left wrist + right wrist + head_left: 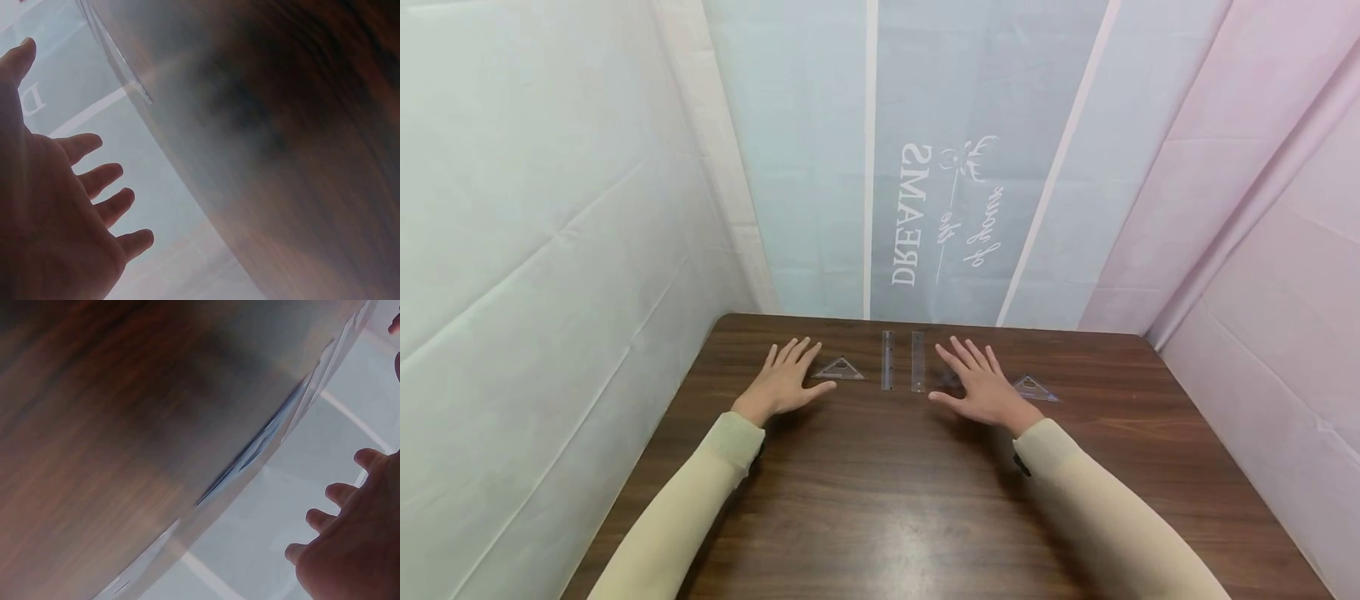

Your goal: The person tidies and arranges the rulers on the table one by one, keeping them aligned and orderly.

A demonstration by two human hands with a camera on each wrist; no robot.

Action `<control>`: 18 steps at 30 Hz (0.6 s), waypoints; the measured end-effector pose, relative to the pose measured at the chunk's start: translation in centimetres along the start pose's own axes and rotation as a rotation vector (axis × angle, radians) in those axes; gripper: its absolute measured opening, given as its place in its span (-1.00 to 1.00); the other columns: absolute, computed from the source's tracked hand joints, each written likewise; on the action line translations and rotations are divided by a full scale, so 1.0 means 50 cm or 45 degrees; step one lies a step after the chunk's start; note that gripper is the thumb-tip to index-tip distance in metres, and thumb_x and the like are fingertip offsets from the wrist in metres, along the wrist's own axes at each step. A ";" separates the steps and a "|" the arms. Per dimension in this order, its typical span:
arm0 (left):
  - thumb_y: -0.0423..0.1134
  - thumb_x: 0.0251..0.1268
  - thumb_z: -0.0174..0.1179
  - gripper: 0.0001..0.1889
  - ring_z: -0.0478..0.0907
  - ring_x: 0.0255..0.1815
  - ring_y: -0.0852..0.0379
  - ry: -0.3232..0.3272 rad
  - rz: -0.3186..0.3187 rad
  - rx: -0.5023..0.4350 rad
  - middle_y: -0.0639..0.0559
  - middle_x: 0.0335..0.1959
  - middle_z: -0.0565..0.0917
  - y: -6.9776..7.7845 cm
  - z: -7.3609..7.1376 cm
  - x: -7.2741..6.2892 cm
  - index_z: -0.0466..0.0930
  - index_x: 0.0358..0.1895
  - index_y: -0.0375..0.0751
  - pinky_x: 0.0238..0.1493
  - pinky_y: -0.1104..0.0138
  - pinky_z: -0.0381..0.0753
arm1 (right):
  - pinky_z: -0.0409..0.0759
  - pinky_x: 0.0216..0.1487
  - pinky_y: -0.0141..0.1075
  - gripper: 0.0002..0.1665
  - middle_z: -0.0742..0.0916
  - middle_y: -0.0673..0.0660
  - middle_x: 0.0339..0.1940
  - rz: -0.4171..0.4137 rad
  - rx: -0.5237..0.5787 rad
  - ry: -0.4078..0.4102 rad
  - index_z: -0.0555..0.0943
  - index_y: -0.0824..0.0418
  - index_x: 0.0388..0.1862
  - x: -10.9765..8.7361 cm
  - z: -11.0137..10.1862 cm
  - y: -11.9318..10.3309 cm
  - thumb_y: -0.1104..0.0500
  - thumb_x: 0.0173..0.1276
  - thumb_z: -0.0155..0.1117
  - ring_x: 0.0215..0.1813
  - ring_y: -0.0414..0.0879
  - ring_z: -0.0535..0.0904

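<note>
My left hand (784, 383) is spread above the table, holding nothing. Just right of its fingers lies a clear set square (840, 369). Two clear rulers (887, 360) (918, 362) lie side by side between the hands, pointing away from me. With fingers fanned out, my right hand (981, 385) hovers over the table and partly hides a clear, dark-looking flat piece (951, 380); I cannot tell its kind. Beyond this hand's wrist side is a second clear set square (1034, 388). In the right wrist view the fingers (325, 519) are apart and nothing is in them.
The brown wood-grain table (880, 492) has rounded far corners. Behind it hangs a blue-grey cloth (955, 75) with white stripes and upside-down lettering. Pale cloth walls (542, 250) stand close along the left and right sides.
</note>
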State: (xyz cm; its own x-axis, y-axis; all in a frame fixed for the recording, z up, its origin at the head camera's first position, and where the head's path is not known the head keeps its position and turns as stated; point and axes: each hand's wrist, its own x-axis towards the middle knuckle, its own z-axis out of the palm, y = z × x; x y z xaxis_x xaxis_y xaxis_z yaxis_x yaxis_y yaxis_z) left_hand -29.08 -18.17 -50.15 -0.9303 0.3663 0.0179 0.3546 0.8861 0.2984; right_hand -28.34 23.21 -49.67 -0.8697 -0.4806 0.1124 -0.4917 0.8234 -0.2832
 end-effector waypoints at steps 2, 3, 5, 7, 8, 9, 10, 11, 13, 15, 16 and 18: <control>0.46 0.54 0.05 0.01 -0.15 0.79 -0.27 -0.006 0.000 0.006 -0.24 0.78 0.00 0.000 0.001 0.003 0.01 0.77 -0.12 0.69 -0.24 -0.32 | -0.30 0.68 0.34 0.14 0.03 0.22 0.82 -0.023 0.005 0.002 0.09 0.02 0.81 0.012 0.004 -0.009 -0.45 0.50 0.26 0.80 0.28 -0.14; 0.46 0.53 0.05 0.01 -0.15 0.79 -0.27 -0.006 0.000 0.007 -0.24 0.78 0.01 0.000 0.002 0.005 0.02 0.77 -0.13 0.69 -0.25 -0.32 | -0.28 0.68 0.35 0.13 0.05 0.22 0.82 -0.036 0.006 0.007 0.10 0.03 0.81 0.018 0.007 -0.013 -0.45 0.50 0.25 0.79 0.29 -0.12; 0.47 0.53 0.04 0.01 -0.15 0.78 -0.27 -0.011 -0.002 0.009 -0.23 0.78 0.01 -0.001 0.004 0.007 0.01 0.77 -0.12 0.69 -0.24 -0.32 | -0.26 0.67 0.36 0.13 0.07 0.24 0.82 -0.061 0.001 0.014 0.10 0.04 0.81 0.029 0.013 -0.021 -0.46 0.50 0.25 0.79 0.31 -0.10; 0.48 0.53 0.04 0.02 -0.14 0.79 -0.27 -0.015 -0.008 0.017 -0.23 0.78 0.01 -0.003 0.005 0.009 0.01 0.77 -0.11 0.70 -0.24 -0.32 | -0.24 0.67 0.36 0.13 0.07 0.23 0.82 -0.073 -0.016 0.011 0.10 0.03 0.81 0.040 0.017 -0.031 -0.47 0.51 0.22 0.79 0.30 -0.08; 0.48 0.53 0.03 0.02 -0.15 0.79 -0.27 -0.020 -0.013 0.019 -0.22 0.78 0.00 -0.004 0.006 0.010 0.00 0.77 -0.11 0.70 -0.23 -0.33 | -0.24 0.67 0.36 0.13 0.06 0.23 0.82 -0.079 -0.030 0.007 0.09 0.03 0.81 0.046 0.021 -0.036 -0.49 0.51 0.20 0.78 0.30 -0.08; 0.48 0.53 0.03 0.02 -0.14 0.78 -0.27 -0.020 -0.013 0.019 -0.23 0.78 0.01 -0.004 0.006 0.011 0.01 0.77 -0.12 0.69 -0.23 -0.33 | -0.23 0.67 0.36 0.13 0.06 0.23 0.82 -0.085 -0.038 0.003 0.08 0.03 0.81 0.051 0.023 -0.041 -0.48 0.52 0.19 0.78 0.31 -0.08; 0.48 0.53 0.03 0.02 -0.15 0.79 -0.27 -0.025 -0.016 0.019 -0.23 0.78 0.00 -0.004 0.006 0.011 0.00 0.77 -0.12 0.70 -0.23 -0.34 | -0.22 0.67 0.37 0.13 0.06 0.24 0.82 -0.091 -0.043 -0.002 0.08 0.03 0.81 0.055 0.025 -0.046 -0.48 0.52 0.20 0.78 0.32 -0.07; 0.48 0.53 0.03 0.03 -0.15 0.79 -0.27 -0.029 -0.019 0.018 -0.23 0.78 0.00 -0.004 0.006 0.012 0.00 0.77 -0.12 0.70 -0.23 -0.34 | -0.22 0.67 0.36 0.13 0.06 0.24 0.82 -0.094 -0.053 -0.011 0.07 0.03 0.81 0.060 0.027 -0.052 -0.48 0.52 0.20 0.78 0.31 -0.07; 0.48 0.53 0.03 0.03 -0.13 0.78 -0.27 -0.032 -0.017 0.019 -0.23 0.78 0.01 -0.003 0.006 0.014 0.00 0.77 -0.13 0.70 -0.23 -0.33 | -0.22 0.68 0.34 0.13 0.05 0.23 0.82 -0.098 -0.065 -0.034 0.05 0.01 0.82 0.069 0.029 -0.063 -0.46 0.52 0.21 0.79 0.30 -0.08; 0.47 0.53 0.04 0.02 -0.12 0.78 -0.29 -0.029 -0.010 0.009 -0.25 0.77 0.03 -0.003 0.006 0.016 0.02 0.77 -0.15 0.69 -0.24 -0.31 | -0.21 0.69 0.31 0.13 0.05 0.23 0.82 -0.109 -0.069 -0.052 0.05 0.00 0.82 0.080 0.031 -0.074 -0.44 0.52 0.24 0.79 0.29 -0.07; 0.47 0.53 0.04 0.02 -0.11 0.78 -0.28 -0.031 -0.013 0.008 -0.24 0.77 0.03 -0.003 0.006 0.017 0.02 0.77 -0.14 0.70 -0.23 -0.31 | -0.21 0.70 0.30 0.13 0.05 0.22 0.82 -0.114 -0.075 -0.058 0.04 -0.01 0.82 0.085 0.033 -0.079 -0.44 0.52 0.24 0.79 0.28 -0.07; 0.47 0.52 0.04 0.02 -0.10 0.77 -0.29 -0.027 -0.012 0.007 -0.24 0.77 0.04 -0.003 0.007 0.020 0.03 0.76 -0.15 0.70 -0.24 -0.29 | -0.20 0.71 0.27 0.13 0.05 0.21 0.82 -0.132 -0.081 -0.066 0.04 -0.01 0.82 0.098 0.037 -0.088 -0.45 0.52 0.23 0.79 0.29 -0.06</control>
State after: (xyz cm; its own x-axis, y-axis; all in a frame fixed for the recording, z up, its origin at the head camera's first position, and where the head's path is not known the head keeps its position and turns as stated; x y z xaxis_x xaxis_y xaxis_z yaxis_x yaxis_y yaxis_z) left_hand -30.03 -17.86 -50.52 -0.9315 0.3636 -0.0052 0.3462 0.8912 0.2929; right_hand -30.34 16.66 -49.65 -0.8116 -0.5776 0.0879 -0.5818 0.7853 -0.2116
